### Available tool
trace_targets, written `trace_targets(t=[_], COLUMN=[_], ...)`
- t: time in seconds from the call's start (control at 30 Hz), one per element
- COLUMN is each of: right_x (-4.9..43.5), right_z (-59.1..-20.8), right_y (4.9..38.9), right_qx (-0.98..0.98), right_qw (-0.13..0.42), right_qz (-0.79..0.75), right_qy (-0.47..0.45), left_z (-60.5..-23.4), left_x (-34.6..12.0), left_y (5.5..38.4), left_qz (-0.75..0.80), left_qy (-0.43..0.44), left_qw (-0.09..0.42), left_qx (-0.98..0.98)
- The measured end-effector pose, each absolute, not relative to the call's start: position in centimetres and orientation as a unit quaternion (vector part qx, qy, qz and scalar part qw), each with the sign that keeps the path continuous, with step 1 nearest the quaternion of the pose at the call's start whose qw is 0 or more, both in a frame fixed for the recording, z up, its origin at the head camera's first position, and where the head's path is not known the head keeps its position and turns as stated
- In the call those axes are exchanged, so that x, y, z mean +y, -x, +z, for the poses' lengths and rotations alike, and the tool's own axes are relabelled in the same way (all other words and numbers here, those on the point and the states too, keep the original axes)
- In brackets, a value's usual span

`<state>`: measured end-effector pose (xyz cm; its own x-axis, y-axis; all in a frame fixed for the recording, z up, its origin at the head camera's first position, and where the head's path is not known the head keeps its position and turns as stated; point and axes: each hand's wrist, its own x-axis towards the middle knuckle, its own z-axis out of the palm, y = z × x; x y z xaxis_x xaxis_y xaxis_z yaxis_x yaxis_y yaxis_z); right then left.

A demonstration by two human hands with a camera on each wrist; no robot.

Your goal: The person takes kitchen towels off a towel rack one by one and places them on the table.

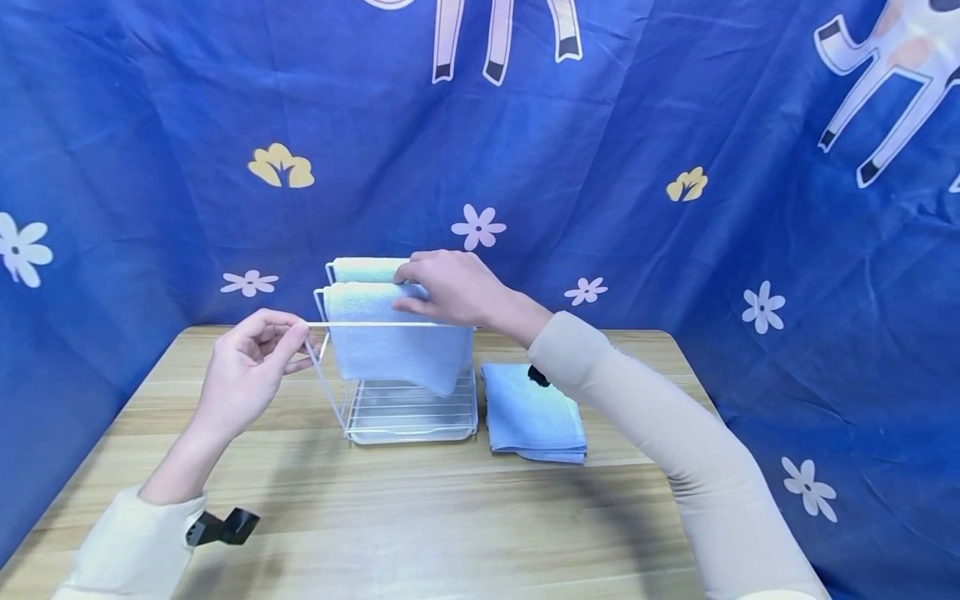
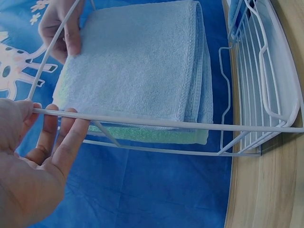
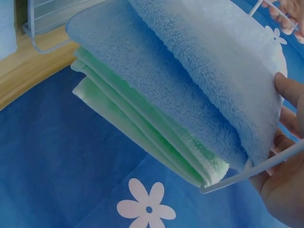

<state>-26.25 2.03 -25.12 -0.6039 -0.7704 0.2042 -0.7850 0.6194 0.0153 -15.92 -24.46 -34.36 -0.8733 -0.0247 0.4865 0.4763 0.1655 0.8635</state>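
Note:
A white wire towel rack stands on the table, with a slatted shelf at its base. My left hand pinches the left corner of its front top bar. A light blue towel hangs folded over the middle bar. My right hand grips that towel's upper right edge, the thumb in front and other fingers behind, as the right wrist view shows. Behind it a pale green towel hangs over the back bar. Right of the rack lies a folded blue cloth.
A white tray sits under the rack's bottom wires. The wood-grain table extends in front of it. A blue curtain with flower and animal prints hangs behind and at both sides.

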Motion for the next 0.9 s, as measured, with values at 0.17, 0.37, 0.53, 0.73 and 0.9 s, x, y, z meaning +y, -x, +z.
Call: trace_targets(t=[0.17, 0.37, 0.53, 0.73, 0.9], right_x=[1.72, 1.79, 1.83, 1.88, 1.93], right_z=[-25.29, -25.14, -24.86, -24.64, -24.48], right_y=[26.38, 26.36, 26.32, 26.34, 26.28], right_qx=[-0.894, -0.886, -0.881, -0.88, -0.878], right_qw=[0.1, 0.11, 0.119, 0.12, 0.118], right_qz=[0.035, 0.034, 0.035, 0.035, 0.035], right_qy=[-0.435, -0.449, -0.457, -0.459, -0.462], left_z=[-34.38, -34.31, -34.33, -34.33, -34.36], left_x=[-24.55, -24.56, -24.57, -24.57, -24.52], left_y=[15.83, 15.82, 15.9, 15.92, 15.89], left_qz=[-0.63, -0.617, -0.62, -0.619, -0.632], left_qy=[0.151, 0.149, 0.151, 0.151, 0.153], left_qw=[0.196, 0.198, 0.201, 0.201, 0.197], left_qx=[-0.736, -0.747, -0.743, -0.744, -0.734])
